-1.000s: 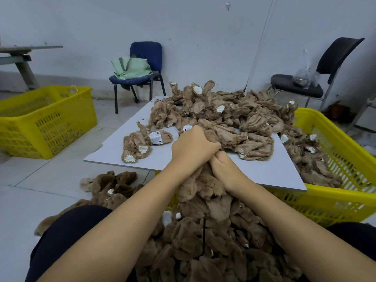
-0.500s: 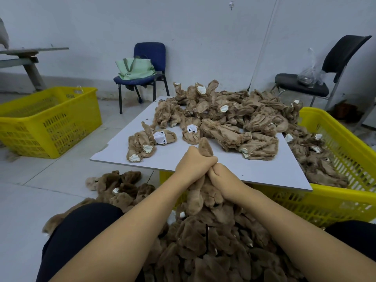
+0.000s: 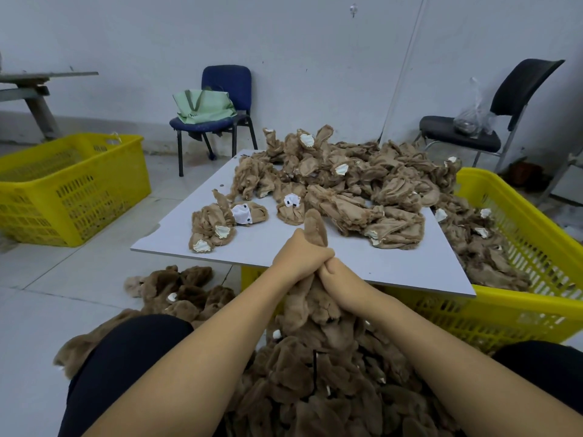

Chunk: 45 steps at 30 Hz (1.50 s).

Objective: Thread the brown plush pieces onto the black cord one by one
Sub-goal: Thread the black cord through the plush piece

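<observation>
Both hands meet in front of the white board (image 3: 315,260), just at its near edge. The left hand (image 3: 298,258) is curled tight around a brown plush piece (image 3: 314,223), and the tip of this piece stands up above the fist. The right hand (image 3: 339,283) touches the left hand from the right side, and its fingers are curled into the plush (image 3: 310,299) directly under the two fists; what exactly they pinch is hidden. Below the hands a long bunch of dark brown plush pieces (image 3: 315,380) hangs down between the knees of the person, and a short part of the black cord (image 3: 314,362) shows in the middle of this bunch. On the board lies a big pile of lighter plush pieces (image 3: 362,181), many with white parts, and a few single ones lie near its left edge. The board rests on a yellow basket (image 3: 536,247) that also holds plush pieces. More dark plush pieces lie on the floor at the left, beside the left knee (image 3: 176,288).
</observation>
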Tool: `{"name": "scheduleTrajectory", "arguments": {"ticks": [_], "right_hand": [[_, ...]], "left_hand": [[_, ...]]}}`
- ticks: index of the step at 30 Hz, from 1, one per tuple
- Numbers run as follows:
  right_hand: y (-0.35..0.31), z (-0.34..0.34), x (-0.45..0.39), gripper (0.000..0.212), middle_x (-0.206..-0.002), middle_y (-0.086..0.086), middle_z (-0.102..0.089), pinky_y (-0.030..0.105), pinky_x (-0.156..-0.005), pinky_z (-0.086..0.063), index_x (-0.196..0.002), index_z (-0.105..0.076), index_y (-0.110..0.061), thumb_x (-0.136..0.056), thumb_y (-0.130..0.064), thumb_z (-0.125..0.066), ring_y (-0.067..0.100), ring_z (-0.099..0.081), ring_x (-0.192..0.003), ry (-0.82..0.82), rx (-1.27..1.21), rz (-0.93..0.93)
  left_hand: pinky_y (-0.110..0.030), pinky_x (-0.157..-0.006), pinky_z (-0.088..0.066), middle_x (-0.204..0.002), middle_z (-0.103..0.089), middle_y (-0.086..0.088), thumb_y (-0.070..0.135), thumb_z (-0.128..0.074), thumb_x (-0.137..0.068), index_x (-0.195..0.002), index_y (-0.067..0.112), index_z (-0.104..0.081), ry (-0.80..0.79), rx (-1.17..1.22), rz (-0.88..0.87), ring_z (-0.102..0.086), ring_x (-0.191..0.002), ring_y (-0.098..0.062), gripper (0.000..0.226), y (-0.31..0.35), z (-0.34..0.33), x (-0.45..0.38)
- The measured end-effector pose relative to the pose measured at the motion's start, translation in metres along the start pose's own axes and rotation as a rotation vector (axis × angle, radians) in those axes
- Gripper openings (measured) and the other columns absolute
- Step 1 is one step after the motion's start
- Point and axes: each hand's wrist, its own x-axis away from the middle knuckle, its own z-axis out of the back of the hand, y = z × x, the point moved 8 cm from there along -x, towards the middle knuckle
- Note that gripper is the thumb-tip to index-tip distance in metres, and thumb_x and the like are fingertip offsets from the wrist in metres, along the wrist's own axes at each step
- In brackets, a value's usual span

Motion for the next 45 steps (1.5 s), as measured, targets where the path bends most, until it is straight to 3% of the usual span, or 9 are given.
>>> {"name": "scheduleTrajectory", "arguments": {"ticks": [2, 6, 11, 15, 17, 21, 31, 38, 45], "right_hand": [[0.002, -0.008, 0.001, 0.029, -0.118, -0.009, -0.058, 0.011, -0.084, -0.045, -0.129, -0.053, -0.025, -0.109, -0.029, -0.032, -0.006, -0.055, -0.102, -0.030, 0.012, -0.008], [-0.007, -0.001, 0.007, 0.034, -0.101, 0.001, -0.068, 0.040, -0.088, -0.055, -0.103, -0.062, -0.020, -0.109, -0.031, -0.031, 0.016, -0.066, -0.095, -0.048, 0.074, -0.074], [-0.046, 0.027, 0.011, 0.041, -0.088, 0.014, -0.069, 0.047, -0.077, -0.053, -0.095, -0.063, -0.007, -0.108, -0.033, -0.034, 0.028, -0.065, -0.082, 0.110, 0.165, 0.018], [-0.048, 0.025, 0.011, 0.049, -0.070, 0.010, -0.060, 0.042, -0.061, -0.043, -0.075, -0.056, -0.010, -0.109, -0.036, -0.033, 0.026, -0.058, -0.068, 0.087, 0.263, 0.004], [-0.031, 0.010, 0.015, 0.046, -0.071, 0.005, -0.057, 0.037, -0.057, -0.039, -0.073, -0.049, -0.018, -0.109, -0.037, -0.029, 0.020, -0.055, -0.067, -0.015, 0.326, -0.062], [-0.011, -0.007, 0.019, 0.042, -0.079, 0.009, -0.057, 0.042, -0.066, -0.045, -0.077, -0.044, -0.021, -0.110, -0.036, -0.022, 0.028, -0.057, -0.076, -0.135, 0.321, -0.138], [-0.043, 0.025, 0.016, 0.047, -0.059, 0.003, -0.044, 0.035, -0.050, -0.026, -0.061, -0.038, -0.016, -0.101, -0.041, -0.039, 0.022, -0.045, -0.055, 0.165, 0.389, -0.006], [-0.006, -0.011, 0.024, 0.031, -0.101, 0.010, -0.061, 0.049, -0.084, -0.051, -0.107, -0.056, -0.015, -0.105, -0.032, -0.030, 0.028, -0.059, -0.093, -0.194, 0.463, -0.172], [-0.018, 0.020, 0.021, 0.036, -0.079, 0.004, -0.061, 0.043, -0.067, -0.048, -0.078, -0.054, -0.017, -0.106, -0.039, -0.044, 0.024, -0.060, -0.073, -0.030, 0.209, -0.181]], "left_hand": [[-0.038, -0.073, -0.047, -0.086, -0.057, -0.018, 0.039, -0.061, -0.061, -0.114, -0.006, -0.056, -0.027, -0.045, 0.020, -0.066, -0.092, -0.036, 0.070, -0.007, -0.003, -0.001], [-0.038, -0.071, -0.043, -0.072, -0.048, -0.003, 0.044, -0.064, -0.080, -0.076, 0.018, -0.046, -0.076, -0.054, -0.040, -0.052, -0.071, -0.026, 0.032, 0.004, -0.001, -0.007], [-0.039, -0.075, -0.049, -0.064, -0.059, -0.003, 0.059, -0.050, -0.081, -0.067, 0.020, -0.049, 0.020, 0.011, -0.200, -0.058, -0.067, -0.024, 0.041, 0.047, 0.023, -0.008], [-0.035, -0.064, -0.040, -0.046, -0.047, 0.000, 0.025, -0.052, -0.087, -0.051, 0.017, -0.042, -0.089, 0.171, -0.110, -0.046, -0.047, -0.017, 0.039, 0.035, 0.010, -0.014], [-0.035, -0.065, -0.043, -0.040, -0.046, -0.001, 0.013, -0.047, -0.086, -0.058, 0.012, -0.042, -0.138, 0.156, -0.017, -0.048, -0.039, -0.016, 0.029, 0.009, -0.007, -0.015], [-0.039, -0.075, -0.040, -0.054, -0.045, -0.009, 0.018, -0.049, -0.080, -0.068, 0.014, -0.038, -0.167, 0.108, 0.067, -0.047, -0.066, -0.025, 0.016, -0.016, -0.020, -0.012], [-0.024, -0.048, -0.044, -0.048, -0.053, -0.006, 0.017, -0.072, -0.093, -0.071, -0.009, -0.059, 0.144, 0.593, -0.435, -0.050, -0.045, -0.017, 0.037, 0.050, 0.028, 0.007], [-0.025, -0.063, -0.050, -0.058, -0.065, -0.002, 0.013, -0.063, -0.096, -0.070, -0.001, -0.064, -0.073, 0.562, -0.075, -0.059, -0.056, -0.011, 0.030, -0.006, -0.027, 0.003], [-0.018, -0.048, -0.046, -0.052, -0.057, 0.002, 0.033, -0.067, -0.096, -0.082, -0.004, -0.068, 0.046, 0.659, -0.152, -0.053, -0.048, -0.008, 0.039, 0.024, 0.002, 0.006]]}}
